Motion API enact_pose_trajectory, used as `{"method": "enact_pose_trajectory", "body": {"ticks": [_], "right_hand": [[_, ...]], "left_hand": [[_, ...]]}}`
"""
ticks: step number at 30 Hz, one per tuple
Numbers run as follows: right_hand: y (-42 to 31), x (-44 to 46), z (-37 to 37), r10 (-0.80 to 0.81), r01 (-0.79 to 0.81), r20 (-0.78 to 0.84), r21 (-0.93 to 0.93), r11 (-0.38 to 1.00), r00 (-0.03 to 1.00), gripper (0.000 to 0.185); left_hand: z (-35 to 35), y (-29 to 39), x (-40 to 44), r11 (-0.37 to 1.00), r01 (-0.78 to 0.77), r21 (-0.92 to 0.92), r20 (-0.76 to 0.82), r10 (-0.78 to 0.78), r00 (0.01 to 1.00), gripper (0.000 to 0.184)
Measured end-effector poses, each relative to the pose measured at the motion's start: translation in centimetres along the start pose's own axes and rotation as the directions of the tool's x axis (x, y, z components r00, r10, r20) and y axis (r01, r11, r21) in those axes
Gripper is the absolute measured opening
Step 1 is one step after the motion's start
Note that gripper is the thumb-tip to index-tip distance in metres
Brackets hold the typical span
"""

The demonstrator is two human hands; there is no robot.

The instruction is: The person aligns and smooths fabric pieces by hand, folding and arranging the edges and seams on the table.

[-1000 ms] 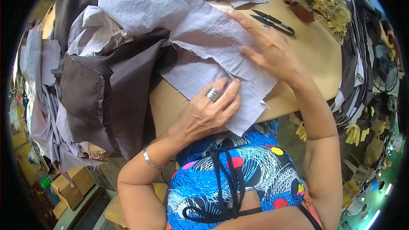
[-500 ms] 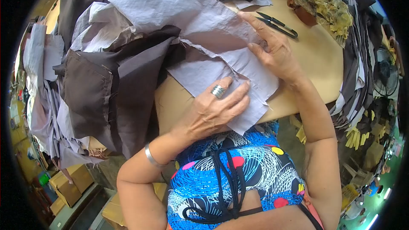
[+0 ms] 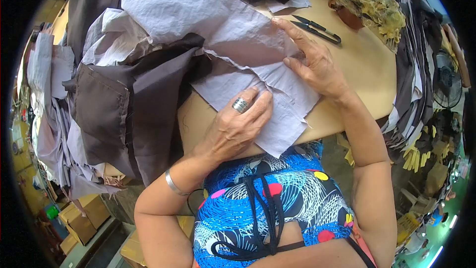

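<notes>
Left hand (image 3: 240, 126) is pinching crinkled lilac cloth (image 3: 186, 10) at its frayed seam (image 3: 233, 62); right hand (image 3: 320, 67), fingers splayed, is resting on it near slender black thread snips (image 3: 325, 33).

The left hand (image 3: 237, 126) curls its fingers; the right hand (image 3: 318, 67) parts thumb from forefinger.

The bench (image 3: 367, 79) has a smooth top of tan colour. On it is spread a pale cloth (image 3: 173, 10), of which one corner passes over the near edge. At the left lies a dark brown cloth (image 3: 153, 114) in folds. On the bare part, toward the far right, rest black snips (image 3: 317, 30). Near them stands a reddish-brown container (image 3: 350, 18), partly hidden by a yellowish tangled heap (image 3: 379, 7).
</notes>
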State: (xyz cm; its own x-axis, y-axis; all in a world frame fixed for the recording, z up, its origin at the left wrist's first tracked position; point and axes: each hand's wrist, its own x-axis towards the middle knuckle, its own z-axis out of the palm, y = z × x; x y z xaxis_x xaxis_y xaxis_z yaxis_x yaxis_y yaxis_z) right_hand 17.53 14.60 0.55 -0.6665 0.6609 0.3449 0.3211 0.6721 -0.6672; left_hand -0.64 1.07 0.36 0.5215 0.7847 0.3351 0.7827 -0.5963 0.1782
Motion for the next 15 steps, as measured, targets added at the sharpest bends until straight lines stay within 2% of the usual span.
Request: {"method": "enact_pose_trajectory", "body": {"ticks": [7, 12, 15], "right_hand": [[0.08, -0.14, 0.2, 0.022, -0.022, -0.005, 0.045, 0.999, 1.0, 0.075], [-0.25, -0.26, -0.06, 0.058, -0.056, 0.044, -0.058, 0.997, 0.997, 0.08], [0.05, -0.41, -0.28, 0.022, -0.018, 0.061, -0.066, 0.998, 0.998, 0.084]], "left_hand": [[0.12, -0.14, 0.09, 0.996, -0.022, -0.092, -0.034, 0.019, 0.999, 0.037], [0.17, -0.22, 0.07, 0.991, -0.032, -0.13, -0.035, 0.028, 0.999, 0.037], [0.09, -0.2, 0.26, 0.992, -0.031, -0.123, -0.045, 0.025, 0.999, 0.036]]}}
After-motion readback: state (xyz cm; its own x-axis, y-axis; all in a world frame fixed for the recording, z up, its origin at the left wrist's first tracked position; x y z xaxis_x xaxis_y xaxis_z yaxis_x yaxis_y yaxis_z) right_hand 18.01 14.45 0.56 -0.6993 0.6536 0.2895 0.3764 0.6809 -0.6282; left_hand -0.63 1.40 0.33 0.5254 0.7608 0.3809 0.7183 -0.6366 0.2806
